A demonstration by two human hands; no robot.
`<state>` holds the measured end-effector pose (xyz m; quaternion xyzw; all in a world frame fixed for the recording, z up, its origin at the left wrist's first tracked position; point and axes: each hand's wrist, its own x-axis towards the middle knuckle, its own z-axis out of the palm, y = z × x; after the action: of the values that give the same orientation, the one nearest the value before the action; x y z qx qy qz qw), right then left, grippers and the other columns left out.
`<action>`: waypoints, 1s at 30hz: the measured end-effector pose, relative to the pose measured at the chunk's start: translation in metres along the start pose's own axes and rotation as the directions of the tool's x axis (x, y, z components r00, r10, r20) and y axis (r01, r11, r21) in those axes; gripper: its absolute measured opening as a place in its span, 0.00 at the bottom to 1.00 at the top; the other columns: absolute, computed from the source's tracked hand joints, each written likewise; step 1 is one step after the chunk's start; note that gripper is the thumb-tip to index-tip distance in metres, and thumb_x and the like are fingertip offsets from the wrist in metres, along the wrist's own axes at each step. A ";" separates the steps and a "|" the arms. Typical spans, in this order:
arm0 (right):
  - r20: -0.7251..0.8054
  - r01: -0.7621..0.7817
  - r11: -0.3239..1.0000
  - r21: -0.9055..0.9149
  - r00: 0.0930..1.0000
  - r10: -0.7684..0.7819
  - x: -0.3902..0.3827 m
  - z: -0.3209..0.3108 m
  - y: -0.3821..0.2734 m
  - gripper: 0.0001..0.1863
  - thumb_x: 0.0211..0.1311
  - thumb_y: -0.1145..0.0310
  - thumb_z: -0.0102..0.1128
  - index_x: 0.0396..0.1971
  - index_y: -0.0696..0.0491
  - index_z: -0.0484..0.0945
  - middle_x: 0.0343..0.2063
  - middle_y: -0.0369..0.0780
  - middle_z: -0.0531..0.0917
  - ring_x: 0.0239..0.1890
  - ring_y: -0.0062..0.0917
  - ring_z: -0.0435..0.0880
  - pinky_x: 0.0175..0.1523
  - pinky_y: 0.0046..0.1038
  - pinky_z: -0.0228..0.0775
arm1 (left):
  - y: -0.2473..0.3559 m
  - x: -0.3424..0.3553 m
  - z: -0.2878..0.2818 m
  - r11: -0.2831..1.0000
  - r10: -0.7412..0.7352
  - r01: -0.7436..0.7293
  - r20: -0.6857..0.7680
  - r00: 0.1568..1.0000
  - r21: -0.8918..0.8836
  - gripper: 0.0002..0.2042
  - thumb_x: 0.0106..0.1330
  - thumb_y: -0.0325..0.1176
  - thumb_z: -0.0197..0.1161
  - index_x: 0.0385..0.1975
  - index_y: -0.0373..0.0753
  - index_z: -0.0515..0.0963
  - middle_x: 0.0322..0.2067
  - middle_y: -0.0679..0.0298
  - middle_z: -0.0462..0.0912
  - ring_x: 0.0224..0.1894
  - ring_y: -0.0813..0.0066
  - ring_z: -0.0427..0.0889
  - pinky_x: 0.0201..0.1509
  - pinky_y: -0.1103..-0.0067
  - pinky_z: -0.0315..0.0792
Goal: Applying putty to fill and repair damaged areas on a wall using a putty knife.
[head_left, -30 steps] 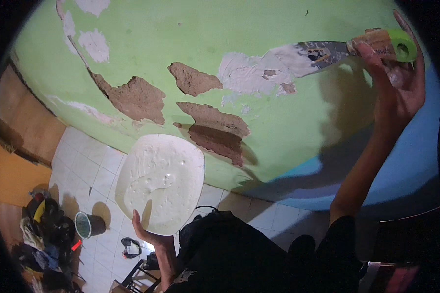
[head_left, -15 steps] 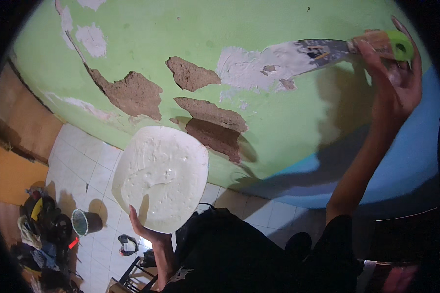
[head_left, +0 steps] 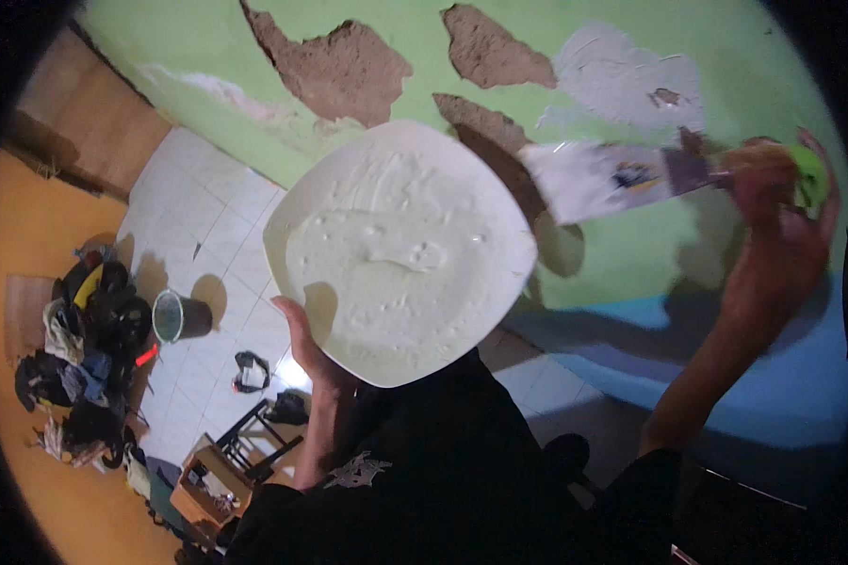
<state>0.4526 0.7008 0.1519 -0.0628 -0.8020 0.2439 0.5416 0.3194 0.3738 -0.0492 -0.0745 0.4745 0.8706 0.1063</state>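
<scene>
A square white plate (head_left: 405,311) coated with wet white paste rests on my left hand (head_left: 316,358), thumb at its rim. My right hand (head_left: 777,212) grips a putty knife (head_left: 678,169) with a wooden and green handle; its motion-blurred, paste-smeared blade points left, just right of the plate and in front of the wall. The green wall (head_left: 179,47) has brown patches of exposed plaster (head_left: 334,66) and a white smear of filler (head_left: 622,75) above the knife; its lower part is blue.
Below at left lie a bucket (head_left: 184,315) on white floor tiles, a heap of dark bags and cloth (head_left: 89,339) against an orange surface (head_left: 28,217), a small wooden table (head_left: 212,485) and a dark metal frame (head_left: 259,433). My dark-clothed body fills the lower middle.
The plate has risen rightward with my left hand. My right hand has lowered the knife away from the white patch, toward the plate. The wall now sits higher in view.
</scene>
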 end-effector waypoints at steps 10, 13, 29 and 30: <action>0.152 -0.391 0.862 0.322 0.920 0.360 -0.027 0.086 -0.005 0.30 0.54 0.78 0.72 0.57 0.62 0.68 0.38 0.44 0.83 0.39 0.26 0.84 0.46 0.27 0.81 | -0.001 -0.018 -0.029 0.908 0.087 -0.054 -0.063 0.994 0.416 0.41 0.69 0.70 0.41 0.62 0.34 0.65 0.51 0.57 0.75 0.53 0.67 0.74 0.58 0.71 0.69; 0.177 -0.364 0.896 0.256 0.928 0.327 -0.031 0.091 -0.011 0.29 0.55 0.78 0.72 0.56 0.62 0.69 0.39 0.44 0.82 0.39 0.26 0.84 0.45 0.26 0.81 | 0.001 -0.019 -0.037 0.897 0.074 -0.013 -0.120 0.990 0.443 0.40 0.70 0.69 0.41 0.61 0.35 0.66 0.50 0.59 0.75 0.51 0.70 0.73 0.57 0.73 0.68; 0.452 -0.725 0.653 0.218 0.668 0.591 -0.070 0.097 -0.006 0.21 0.53 0.79 0.71 0.43 0.56 0.70 0.32 0.39 0.81 0.35 0.24 0.84 0.41 0.26 0.79 | 0.015 -0.005 -0.032 0.889 -0.066 0.117 -0.129 0.989 0.443 0.46 0.65 0.74 0.41 0.62 0.31 0.65 0.54 0.55 0.74 0.54 0.64 0.73 0.59 0.70 0.68; 0.515 -0.708 0.687 0.165 0.656 0.552 -0.070 0.093 -0.003 0.20 0.51 0.79 0.73 0.41 0.56 0.71 0.30 0.38 0.81 0.34 0.22 0.84 0.40 0.24 0.78 | 0.015 -0.004 -0.030 0.889 -0.084 0.128 -0.118 0.989 0.439 0.47 0.65 0.75 0.41 0.63 0.31 0.65 0.55 0.54 0.74 0.55 0.63 0.73 0.60 0.69 0.68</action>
<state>0.3976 0.6429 0.0674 -0.1891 -0.7678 0.5659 0.2334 0.3203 0.3398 -0.0520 -0.1158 0.6609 0.7271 0.1452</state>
